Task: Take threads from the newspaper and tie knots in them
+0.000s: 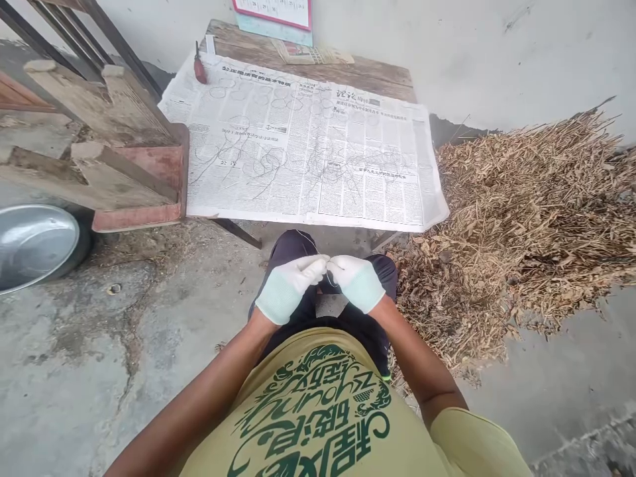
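Both hands wear white gloves with pale green cuffs and meet above my lap, fingertips together. My left hand (pixel 292 285) pinches a thin wire (pixel 307 239), which curves up and away over the knee. Close against it, my right hand (pixel 355 278) is pinched on the same thin wire, and a short loop of it hangs below the fingers. In front of the knees, newspaper sheets (pixel 298 199) cover a wooden table. Several thin wire pieces (pixel 271 162) lie on the paper, some bent into rings and some tangled.
A red-handled screwdriver (pixel 199 69) lies at the paper's upper left. Behind the newspaper stands a calendar (pixel 273 20) on the wooden table (pixel 387 78). Wooden furniture (pixel 139 175) and a metal basin (pixel 37 242) are at the left. Dry stalks (pixel 521 218) are heaped at the right.
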Action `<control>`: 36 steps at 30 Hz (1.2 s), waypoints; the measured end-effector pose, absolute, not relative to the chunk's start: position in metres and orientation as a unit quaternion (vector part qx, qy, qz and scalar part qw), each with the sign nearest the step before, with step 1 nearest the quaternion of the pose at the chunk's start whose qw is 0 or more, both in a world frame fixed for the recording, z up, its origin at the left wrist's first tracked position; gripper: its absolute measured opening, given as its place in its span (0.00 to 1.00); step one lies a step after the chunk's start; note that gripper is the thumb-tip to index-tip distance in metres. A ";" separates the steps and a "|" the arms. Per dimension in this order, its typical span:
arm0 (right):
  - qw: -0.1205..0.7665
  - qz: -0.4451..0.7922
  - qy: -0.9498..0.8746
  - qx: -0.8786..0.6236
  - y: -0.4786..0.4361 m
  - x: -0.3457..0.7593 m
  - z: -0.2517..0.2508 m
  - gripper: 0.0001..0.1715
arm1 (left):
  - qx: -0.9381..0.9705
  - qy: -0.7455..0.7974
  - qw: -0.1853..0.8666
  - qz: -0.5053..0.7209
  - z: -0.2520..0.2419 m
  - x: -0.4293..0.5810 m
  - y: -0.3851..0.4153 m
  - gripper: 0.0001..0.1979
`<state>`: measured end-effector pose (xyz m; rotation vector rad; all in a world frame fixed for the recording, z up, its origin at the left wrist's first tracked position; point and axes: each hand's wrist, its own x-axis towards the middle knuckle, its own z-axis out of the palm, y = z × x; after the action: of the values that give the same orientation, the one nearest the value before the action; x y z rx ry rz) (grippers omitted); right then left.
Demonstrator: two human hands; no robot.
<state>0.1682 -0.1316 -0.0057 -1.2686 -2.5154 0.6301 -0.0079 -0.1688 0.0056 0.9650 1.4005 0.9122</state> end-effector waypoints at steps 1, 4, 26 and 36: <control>0.110 0.172 -0.882 -0.424 -0.132 0.168 -0.008 0.11 | 0.408 0.587 0.577 0.396 0.004 -0.008 -0.169 0.31; 0.080 0.100 -0.901 -0.415 -0.133 0.166 -0.011 0.08 | 0.381 0.570 0.597 0.417 -0.003 -0.008 -0.168 0.28; 0.298 0.553 -0.537 -0.563 -0.159 0.156 0.000 0.15 | 0.258 0.582 0.606 0.477 -0.014 -0.005 -0.164 0.26; 0.314 0.582 -0.551 -0.508 -0.161 0.159 0.011 0.16 | 0.300 0.590 0.586 0.467 -0.013 -0.004 -0.177 0.18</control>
<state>0.1587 -0.1609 0.0111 -1.3404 -1.4526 1.5351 -0.0041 -0.1768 -0.0131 0.6989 1.3763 1.0886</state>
